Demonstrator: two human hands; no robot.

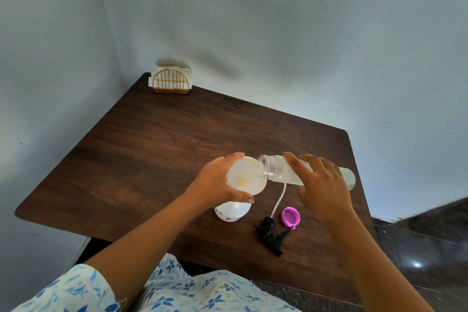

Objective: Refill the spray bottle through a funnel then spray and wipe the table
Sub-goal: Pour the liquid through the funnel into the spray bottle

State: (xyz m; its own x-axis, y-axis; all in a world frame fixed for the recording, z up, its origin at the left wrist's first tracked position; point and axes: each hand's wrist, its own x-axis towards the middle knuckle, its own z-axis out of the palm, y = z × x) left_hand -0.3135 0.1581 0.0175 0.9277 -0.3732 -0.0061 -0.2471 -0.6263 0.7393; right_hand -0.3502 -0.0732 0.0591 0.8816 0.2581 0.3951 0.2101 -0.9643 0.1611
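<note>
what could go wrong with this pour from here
The mouth of the clear plastic refill bottle sits at the rim of the translucent white funnel; a wobble of the right hand may spill onto the dark wooden table. The funnel and left hand hide most of the round white spray bottle, so it may overfill unseen.

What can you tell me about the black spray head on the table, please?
The spray head is black, plastic-looking, with a trigger and collar. A thin white tube runs from the collar away from the person, its end hidden behind the tilted clear bottle. Detached, it lies on its side on the dark wooden table near the front edge, close beside a pink cap.
</note>
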